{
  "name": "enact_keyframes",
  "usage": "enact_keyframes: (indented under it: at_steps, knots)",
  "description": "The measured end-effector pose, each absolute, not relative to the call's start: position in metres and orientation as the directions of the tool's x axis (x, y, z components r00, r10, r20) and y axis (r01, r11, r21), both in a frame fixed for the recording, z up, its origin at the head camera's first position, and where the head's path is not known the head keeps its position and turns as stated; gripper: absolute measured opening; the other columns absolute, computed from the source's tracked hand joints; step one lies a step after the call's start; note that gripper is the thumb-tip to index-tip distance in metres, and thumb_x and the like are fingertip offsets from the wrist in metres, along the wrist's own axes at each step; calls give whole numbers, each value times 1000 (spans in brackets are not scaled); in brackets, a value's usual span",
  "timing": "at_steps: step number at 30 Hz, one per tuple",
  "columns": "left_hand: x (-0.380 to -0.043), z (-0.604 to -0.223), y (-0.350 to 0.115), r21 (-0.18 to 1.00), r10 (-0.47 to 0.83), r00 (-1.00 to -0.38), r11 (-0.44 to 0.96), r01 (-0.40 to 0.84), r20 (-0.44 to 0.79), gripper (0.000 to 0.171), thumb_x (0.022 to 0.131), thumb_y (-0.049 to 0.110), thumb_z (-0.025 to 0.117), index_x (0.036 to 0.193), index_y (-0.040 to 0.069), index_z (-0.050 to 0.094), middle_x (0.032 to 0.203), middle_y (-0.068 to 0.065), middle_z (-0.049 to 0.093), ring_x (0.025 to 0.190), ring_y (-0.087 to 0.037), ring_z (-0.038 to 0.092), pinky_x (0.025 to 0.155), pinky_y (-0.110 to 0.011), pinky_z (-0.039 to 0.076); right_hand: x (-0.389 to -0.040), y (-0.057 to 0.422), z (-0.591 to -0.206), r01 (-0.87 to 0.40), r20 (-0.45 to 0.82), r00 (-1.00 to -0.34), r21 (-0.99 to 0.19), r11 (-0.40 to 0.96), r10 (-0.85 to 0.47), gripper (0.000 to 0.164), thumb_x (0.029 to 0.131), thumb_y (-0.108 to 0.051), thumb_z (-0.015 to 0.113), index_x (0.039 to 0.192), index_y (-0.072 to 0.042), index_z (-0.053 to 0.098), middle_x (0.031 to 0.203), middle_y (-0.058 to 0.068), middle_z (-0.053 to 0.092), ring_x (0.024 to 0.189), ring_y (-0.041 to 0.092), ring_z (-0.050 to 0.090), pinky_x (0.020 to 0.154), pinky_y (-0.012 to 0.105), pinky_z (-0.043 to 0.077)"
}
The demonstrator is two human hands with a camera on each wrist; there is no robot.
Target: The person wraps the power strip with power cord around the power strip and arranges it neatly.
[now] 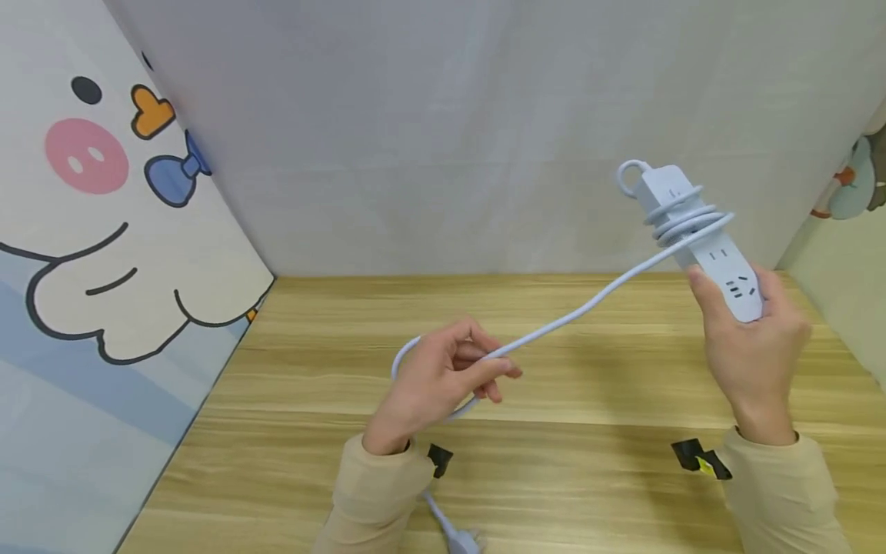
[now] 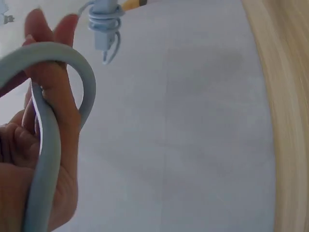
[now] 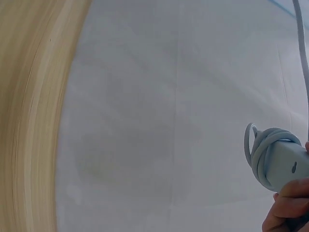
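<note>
A white power strip (image 1: 723,265) is raised above the table at the right, tilted, its lower end gripped by my right hand (image 1: 757,346). Several turns of its white cord (image 1: 574,314) wrap the strip's upper half, and a small loop stands out at its top end. From there the cord runs taut down to my left hand (image 1: 443,377), which pinches it between thumb and fingers. Past that hand the cord bends round, as the left wrist view shows. Its plug (image 1: 462,541) hangs or lies at the bottom edge of the head view.
The wooden table (image 1: 554,462) spreads under both hands. A pale cloth wall (image 1: 450,154) closes off the back. At the left stands a panel with a cartoon duck (image 1: 138,269); another printed panel (image 1: 847,269) is at the right.
</note>
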State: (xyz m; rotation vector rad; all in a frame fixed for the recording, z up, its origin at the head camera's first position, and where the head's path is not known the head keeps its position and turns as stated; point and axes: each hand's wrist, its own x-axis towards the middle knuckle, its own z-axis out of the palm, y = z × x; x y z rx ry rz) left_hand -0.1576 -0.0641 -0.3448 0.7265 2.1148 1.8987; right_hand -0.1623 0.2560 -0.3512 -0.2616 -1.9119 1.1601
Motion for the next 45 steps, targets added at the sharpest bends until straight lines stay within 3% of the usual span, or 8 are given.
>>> enact_keyframes:
  at_steps: [4,8,15,21,26,32,36,45]
  knots:
    - [-162,-350,-62,952,537,-840,211,221,76,13,98,20,69,106,9,68,78,-10,75,48,-14,54,48,-22,45,-163,258,-350,-288,524,-612,-845,451,592,23,87,-20,80,109,-14,73,78,-16,60,56,-2,51,48,9,41]
    - [-168,-356,-68,939,561,-826,251,236,58,17,101,26,66,101,11,73,66,-8,63,47,-16,46,46,-22,38,-164,258,-347,-428,452,-661,-883,195,599,18,87,-10,79,104,-8,74,78,-2,61,46,3,49,40,11,39]
    - [-181,-366,-78,945,576,-817,257,204,20,22,102,28,64,97,11,77,69,-5,63,60,-15,59,61,-25,55,-155,255,-336,-537,355,-812,-765,-354,464,10,93,4,67,95,13,65,73,10,50,41,16,33,39,23,18]
    - [-185,-370,-77,949,625,-780,253,191,-10,21,104,19,60,106,4,75,94,-9,74,74,-12,64,78,-25,54,-152,263,-340,-357,413,-909,-687,-633,65,28,109,-4,37,109,10,61,71,7,48,49,14,21,48,24,10]
    - [-184,-374,-73,915,589,-807,347,204,-43,23,104,17,59,118,5,73,93,-6,75,78,-10,66,81,-25,55,-157,261,-346,-62,435,-865,-586,-808,-249,40,113,-16,19,127,6,49,77,8,44,49,10,15,47,20,9]
    - [-191,-383,-77,897,472,-877,421,136,-88,19,103,19,61,112,9,75,86,-3,74,68,-13,63,72,-26,54,-159,254,-355,101,457,-740,-650,-753,-494,50,111,-19,12,134,8,48,81,8,40,47,10,16,45,21,10]
    - [-196,-389,-81,891,430,-895,444,97,-118,21,103,23,61,104,9,77,91,-5,76,71,-11,67,76,-26,57,-162,256,-366,36,452,-631,-795,-606,-631,50,110,-13,12,125,4,57,77,8,29,44,12,17,42,23,13]
    - [-198,-388,-79,872,241,-966,488,41,-89,26,98,28,69,115,11,78,95,-8,79,90,-23,77,88,-37,60,-152,258,-372,-215,205,-633,-973,-84,-747,35,90,1,55,122,-5,68,92,-5,69,68,12,54,48,26,45]
